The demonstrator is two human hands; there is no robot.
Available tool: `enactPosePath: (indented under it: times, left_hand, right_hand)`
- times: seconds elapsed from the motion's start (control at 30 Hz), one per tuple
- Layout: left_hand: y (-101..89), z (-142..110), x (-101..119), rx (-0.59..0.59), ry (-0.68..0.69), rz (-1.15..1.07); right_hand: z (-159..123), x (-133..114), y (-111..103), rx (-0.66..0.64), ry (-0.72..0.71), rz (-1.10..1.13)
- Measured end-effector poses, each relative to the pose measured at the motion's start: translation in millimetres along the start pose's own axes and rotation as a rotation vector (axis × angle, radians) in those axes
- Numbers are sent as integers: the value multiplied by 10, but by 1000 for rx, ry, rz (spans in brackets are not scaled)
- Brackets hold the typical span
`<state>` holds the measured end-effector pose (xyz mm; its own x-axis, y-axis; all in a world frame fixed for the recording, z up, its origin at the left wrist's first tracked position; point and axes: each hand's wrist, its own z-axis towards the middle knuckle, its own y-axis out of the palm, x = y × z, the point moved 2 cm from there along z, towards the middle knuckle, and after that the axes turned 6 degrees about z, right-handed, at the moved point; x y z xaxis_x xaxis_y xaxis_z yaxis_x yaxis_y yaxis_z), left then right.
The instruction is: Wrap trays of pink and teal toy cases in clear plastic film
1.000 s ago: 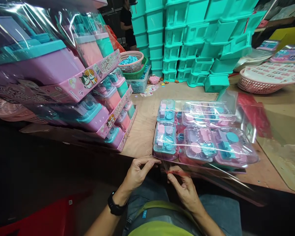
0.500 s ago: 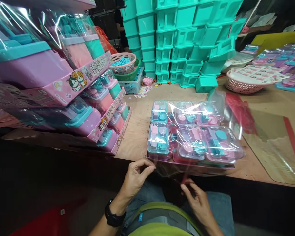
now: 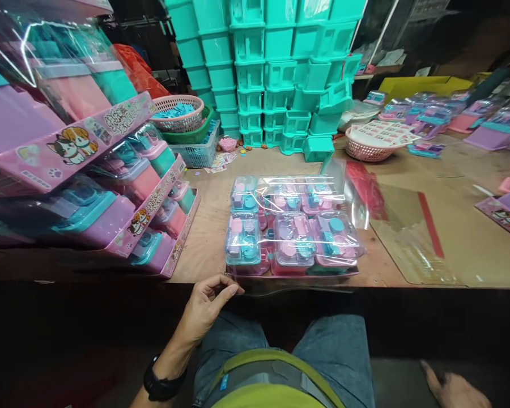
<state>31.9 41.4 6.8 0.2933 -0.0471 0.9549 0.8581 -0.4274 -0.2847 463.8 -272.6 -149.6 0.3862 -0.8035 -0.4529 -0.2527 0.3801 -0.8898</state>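
With the left hand (image 3: 210, 303) I pinch clear film (image 3: 357, 208) covering boxes (image 3: 292, 241) on the table (image 3: 210, 195), but can't tell the grip of the right hand (image 3: 459, 390).

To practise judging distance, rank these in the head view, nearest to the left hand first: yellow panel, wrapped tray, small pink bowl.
1. Wrapped tray: just beyond the left hand.
2. Small pink bowl: farther ahead.
3. Yellow panel: back right.

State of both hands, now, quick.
Left hand: closed, thumb and forefinger pinching the near edge of the clear, glossy plastic film.
Right hand: low, blurred, partly cut off; open or closed, cannot be told.
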Motion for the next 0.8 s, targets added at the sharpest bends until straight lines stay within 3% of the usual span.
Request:
enactPosePath:
  times: [0.03,0.13,0.23,0.33,0.5,0.8]
  left_hand:
    - [-2,4,10,1,-7,4]
    - [0,11,30,-4,-29,20]
    - [5,18,34,-9,-42,26]
    - [8,25,37,-7,-52,23]
    - [4,31,57,-20,-41,44]
    - [-25,26,35,71,96,166]
  right_hand:
    - [-6,-226,-39,-16,28,30]
    - [-73,-1051,-217,163,-283,217]
    - [-175,-1711,-295,39,-435,520]
    - [-256,-2105,-286,-121,-590,747]
    - [-291,-2306,-195,-147,-629,853]
    - [-396,-2282,-198,-115,-607,833]
